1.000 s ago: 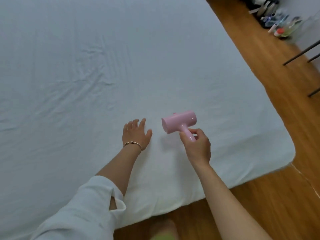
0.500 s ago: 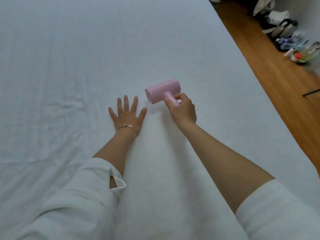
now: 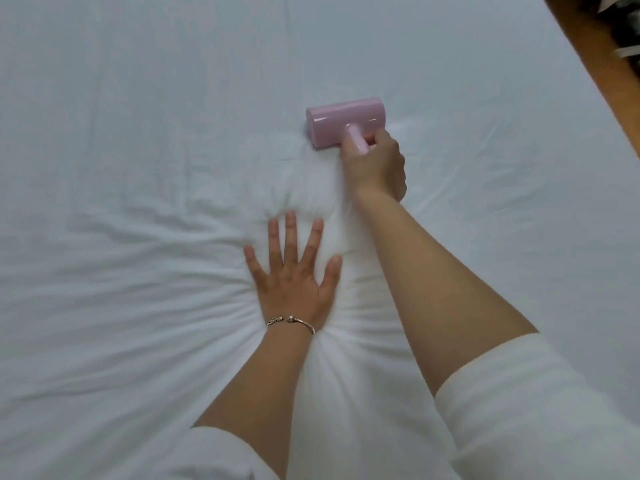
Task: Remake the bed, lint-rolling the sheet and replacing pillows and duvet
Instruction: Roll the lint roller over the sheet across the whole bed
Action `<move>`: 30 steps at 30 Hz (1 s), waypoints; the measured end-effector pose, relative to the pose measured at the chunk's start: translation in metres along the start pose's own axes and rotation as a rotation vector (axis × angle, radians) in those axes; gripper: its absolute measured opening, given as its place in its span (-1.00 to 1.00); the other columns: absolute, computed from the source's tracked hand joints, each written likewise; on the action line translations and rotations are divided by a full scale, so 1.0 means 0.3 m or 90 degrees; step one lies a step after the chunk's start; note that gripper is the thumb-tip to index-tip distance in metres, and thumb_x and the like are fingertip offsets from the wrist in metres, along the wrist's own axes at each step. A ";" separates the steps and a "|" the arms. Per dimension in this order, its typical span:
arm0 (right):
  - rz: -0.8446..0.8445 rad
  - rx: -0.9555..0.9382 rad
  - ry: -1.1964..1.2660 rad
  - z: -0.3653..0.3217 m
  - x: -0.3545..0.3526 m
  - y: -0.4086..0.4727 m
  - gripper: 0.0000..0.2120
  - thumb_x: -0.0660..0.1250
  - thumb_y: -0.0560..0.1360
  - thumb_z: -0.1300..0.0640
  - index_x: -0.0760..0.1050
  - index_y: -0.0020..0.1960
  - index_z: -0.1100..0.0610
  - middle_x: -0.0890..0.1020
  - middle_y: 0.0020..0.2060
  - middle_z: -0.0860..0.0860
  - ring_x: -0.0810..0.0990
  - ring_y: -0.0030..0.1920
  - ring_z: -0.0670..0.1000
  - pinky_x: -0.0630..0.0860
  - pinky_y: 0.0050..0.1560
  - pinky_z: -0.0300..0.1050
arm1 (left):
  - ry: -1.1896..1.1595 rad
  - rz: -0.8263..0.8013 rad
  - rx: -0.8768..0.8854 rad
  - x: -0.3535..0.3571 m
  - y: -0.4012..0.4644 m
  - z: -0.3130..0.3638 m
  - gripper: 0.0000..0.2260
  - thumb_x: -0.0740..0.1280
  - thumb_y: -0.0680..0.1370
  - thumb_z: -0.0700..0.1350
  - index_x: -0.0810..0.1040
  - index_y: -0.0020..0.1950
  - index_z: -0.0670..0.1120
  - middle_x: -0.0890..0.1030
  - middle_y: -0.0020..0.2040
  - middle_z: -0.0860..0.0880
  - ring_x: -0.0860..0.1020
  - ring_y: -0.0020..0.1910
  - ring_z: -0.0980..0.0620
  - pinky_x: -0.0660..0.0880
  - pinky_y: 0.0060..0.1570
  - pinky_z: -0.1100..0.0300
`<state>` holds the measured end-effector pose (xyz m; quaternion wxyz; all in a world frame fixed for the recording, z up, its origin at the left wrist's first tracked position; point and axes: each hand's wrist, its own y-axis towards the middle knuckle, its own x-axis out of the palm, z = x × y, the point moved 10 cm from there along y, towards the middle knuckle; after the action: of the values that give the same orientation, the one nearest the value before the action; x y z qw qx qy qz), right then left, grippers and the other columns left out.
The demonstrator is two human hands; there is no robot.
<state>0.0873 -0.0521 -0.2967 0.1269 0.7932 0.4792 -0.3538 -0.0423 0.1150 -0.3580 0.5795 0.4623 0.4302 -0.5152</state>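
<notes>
Head cam looks straight down at the pink lint roller, which sits on the white sheet a bit right of the middle of the view, drum flat against the fabric. The right hand is curled round its short handle, gripping it from the near side. The left hand is planted flat on the sheet nearer the person, fingers straight and spread, holding nothing, and the fabric bunches into wrinkles radiating out from it. A thin metal bracelet sits on that wrist. Both arms come out of white sleeves. A strip of wooden floor shows at the top right, past the bed's edge.
</notes>
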 end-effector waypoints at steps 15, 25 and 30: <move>-0.053 0.115 -0.057 0.396 -0.357 -0.561 -0.71 0.26 0.48 -0.21 0.50 -0.06 0.01 0.62 -0.14 -0.06 0.60 -0.10 0.12 0.52 -0.03 -0.05 | 0.041 -0.172 -0.018 -0.046 -0.019 0.006 -0.45 -0.20 0.58 0.30 -0.20 0.55 0.23 -0.21 0.59 0.05 -0.26 0.55 -0.01 -0.31 0.43 -0.24; -0.049 0.213 -0.030 0.788 -0.665 -1.211 -0.75 0.29 0.46 -0.22 0.48 -0.10 -0.04 0.58 -0.24 -0.15 0.59 -0.16 0.06 0.40 -0.20 -0.12 | 0.008 -0.228 0.057 -0.151 -0.749 0.112 -0.49 -0.15 0.63 0.20 -0.20 0.56 0.17 -0.20 0.59 0.05 -0.25 0.55 0.00 -0.29 0.48 -0.03; -0.060 0.231 -0.031 0.976 -0.804 -1.522 -0.78 0.31 0.46 -0.19 0.47 -0.11 -0.05 0.57 -0.25 -0.13 0.57 -0.19 0.03 0.37 -0.25 -0.14 | -0.001 -0.258 0.053 -0.182 -1.144 0.134 -0.51 -0.14 0.65 0.15 -0.20 0.56 0.17 -0.22 0.58 0.06 -0.27 0.54 0.02 -0.28 0.49 -0.02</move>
<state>-0.4995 -0.1397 -0.2791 -0.0237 0.7708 0.4409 -0.4592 -0.3882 0.0722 -0.3282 0.4446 0.3895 0.4921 -0.6392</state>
